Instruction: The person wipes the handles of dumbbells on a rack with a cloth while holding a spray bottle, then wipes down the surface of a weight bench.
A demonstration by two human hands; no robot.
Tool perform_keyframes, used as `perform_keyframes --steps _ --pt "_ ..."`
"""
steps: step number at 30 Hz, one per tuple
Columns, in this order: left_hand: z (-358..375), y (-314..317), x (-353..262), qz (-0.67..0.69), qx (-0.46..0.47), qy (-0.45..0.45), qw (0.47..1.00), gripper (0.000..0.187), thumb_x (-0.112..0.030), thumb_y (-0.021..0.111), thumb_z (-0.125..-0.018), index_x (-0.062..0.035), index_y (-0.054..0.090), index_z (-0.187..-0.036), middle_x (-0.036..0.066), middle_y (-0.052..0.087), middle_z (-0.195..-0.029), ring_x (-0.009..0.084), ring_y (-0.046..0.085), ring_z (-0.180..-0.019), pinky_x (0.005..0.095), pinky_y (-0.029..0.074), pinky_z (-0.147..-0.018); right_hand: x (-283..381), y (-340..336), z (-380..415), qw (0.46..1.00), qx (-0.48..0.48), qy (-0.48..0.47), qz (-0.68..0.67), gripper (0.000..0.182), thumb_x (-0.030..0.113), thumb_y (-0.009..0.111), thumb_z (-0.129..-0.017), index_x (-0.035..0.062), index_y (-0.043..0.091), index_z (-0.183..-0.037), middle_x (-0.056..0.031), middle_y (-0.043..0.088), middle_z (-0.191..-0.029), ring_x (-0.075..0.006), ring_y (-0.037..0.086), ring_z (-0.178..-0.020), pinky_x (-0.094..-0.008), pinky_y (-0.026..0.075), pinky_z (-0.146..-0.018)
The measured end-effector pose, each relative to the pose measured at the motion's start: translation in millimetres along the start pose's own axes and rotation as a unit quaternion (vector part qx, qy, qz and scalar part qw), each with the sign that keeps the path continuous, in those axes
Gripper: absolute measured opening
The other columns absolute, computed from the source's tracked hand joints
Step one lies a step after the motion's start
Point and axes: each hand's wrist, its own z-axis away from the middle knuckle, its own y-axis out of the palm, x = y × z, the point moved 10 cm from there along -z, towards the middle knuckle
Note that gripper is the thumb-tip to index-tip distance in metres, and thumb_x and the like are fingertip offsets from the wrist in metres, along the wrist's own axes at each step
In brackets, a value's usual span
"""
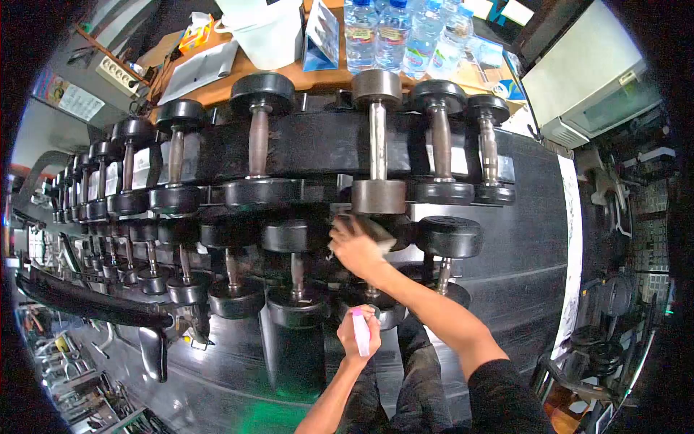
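Note:
My right hand (356, 249) is closed on a greyish cloth (382, 237), blurred by motion. It presses the cloth against the far head of a black dumbbell (405, 230) on the lower tier; the hand and forearm hide much of that dumbbell. Nearer my body, my left hand (353, 340) is wrapped around what looks like a spray bottle (362, 334), its white and pink top showing above the fingers. Just beyond that fist is the near head of the same dumbbell (389, 317). Directly above the cloth, a metal-grey dumbbell (378, 145) lies on the upper tier.
Black dumbbells (259, 145) line both tiers of the rack (325, 148), stretching left. Behind stands a wooden table (210, 92) with water bottles (392, 36), a white bucket (264, 36) and a blue stand-up card (320, 40). A padded bench (94, 300) is at left.

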Motion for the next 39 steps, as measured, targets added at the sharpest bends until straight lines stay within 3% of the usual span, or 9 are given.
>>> perform_keyframes --steps 3,7,13,17,21,27,30,34,39 --pt "-4 8 -12 -0.030 -0.017 0.031 0.999 0.008 -0.001 0.061 -0.084 -0.0009 0.053 -0.081 0.014 0.062 -0.082 0.0208 0.065 -0.065 0.0313 0.054 -0.059 25 73 -35 0.975 0.163 -0.022 0.149 0.035 0.019 0.051 -0.085 0.0082 0.068 -0.114 -0.0120 0.055 -0.133 -0.0281 0.045 -0.129 -0.0492 0.029 -0.110" --pt "3 9 -5 -0.084 -0.036 0.075 0.993 0.009 -0.003 0.061 -0.084 -0.0026 0.054 -0.078 0.013 0.063 -0.079 0.0234 0.066 -0.070 0.0338 0.055 -0.064 14 15 -12 0.995 0.039 -0.060 0.073 0.028 0.018 0.051 -0.085 0.0103 0.070 -0.103 -0.0062 0.056 -0.132 -0.0261 0.043 -0.131 -0.0470 0.025 -0.113" --pt "12 7 -5 -0.106 -0.041 0.112 0.987 0.015 -0.005 0.062 -0.077 -0.0081 0.053 -0.088 0.006 0.065 -0.080 0.0232 0.066 -0.062 0.0333 0.051 -0.056 -76 -58 87 0.957 -0.172 0.036 -0.233 0.040 0.001 0.063 -0.071 0.0078 0.065 -0.111 -0.0112 0.059 -0.127 -0.0302 0.055 -0.118 -0.0398 0.050 -0.091" --pt "12 7 -5 -0.084 -0.040 0.110 0.990 0.017 -0.005 0.063 -0.077 -0.0101 0.053 -0.090 0.006 0.065 -0.081 0.0224 0.066 -0.062 0.0339 0.051 -0.056 -165 -10 127 0.865 -0.158 0.324 -0.348 0.028 0.000 0.052 -0.087 -0.0044 0.057 -0.114 -0.0245 0.059 -0.117 -0.0402 0.058 -0.107 -0.0415 0.047 -0.092" --pt "9 7 -20 -0.134 -0.033 0.126 0.982 0.006 -0.009 0.060 -0.083 -0.0077 0.059 -0.077 0.008 0.065 -0.076 0.0238 0.066 -0.070 0.0349 0.053 -0.062 -171 -43 120 0.829 -0.206 0.353 -0.383 0.024 0.007 0.050 -0.092 -0.0055 0.055 -0.111 -0.0279 0.059 -0.105 -0.0452 0.058 -0.094 -0.0426 0.048 -0.083" --pt "9 2 -3 -0.069 -0.072 0.055 0.993 0.012 -0.009 0.060 -0.079 -0.0100 0.064 -0.067 0.007 0.065 -0.074 0.0248 0.065 -0.072 0.0357 0.053 -0.064 -131 -76 173 0.757 -0.404 0.315 -0.405 0.032 0.003 0.058 -0.084 0.0029 0.060 -0.116 -0.0231 0.050 -0.126 -0.0374 0.050 -0.115 -0.0431 0.039 -0.099" --pt "7 5 -18 -0.124 -0.042 0.103 0.986 0.011 -0.007 0.059 -0.079 -0.0091 0.062 -0.069 0.007 0.065 -0.074 0.0250 0.066 -0.073 0.0357 0.053 -0.066 -94 -39 111 0.944 -0.090 0.175 -0.264 0.058 0.009 0.072 -0.070 0.0247 0.061 -0.124 -0.0244 0.038 -0.139 -0.0426 0.044 -0.122 -0.0503 0.030 -0.109" --pt "7 5 -15 -0.124 -0.038 0.096 0.987 0.012 -0.009 0.059 -0.081 -0.0095 0.063 -0.070 0.007 0.065 -0.075 0.0257 0.066 -0.073 0.0351 0.053 -0.066 -108 -37 104 0.946 -0.089 0.201 -0.239 0.056 0.020 0.070 -0.076 0.0225 0.055 -0.130 -0.0237 0.030 -0.145 -0.0433 0.022 -0.139 -0.0558 0.015 -0.115" --pt "8 6 -15 -0.131 -0.043 0.115 0.984 0.011 -0.009 0.060 -0.079 -0.0102 0.063 -0.068 0.007 0.064 -0.075 0.0251 0.065 -0.072 0.0343 0.053 -0.063 -163 6 107 0.857 -0.151 0.351 -0.346 0.035 0.016 0.050 -0.091 0.0015 0.055 -0.122 -0.0315 0.049 -0.126 -0.0500 0.048 -0.115 -0.0467 0.042 -0.098"
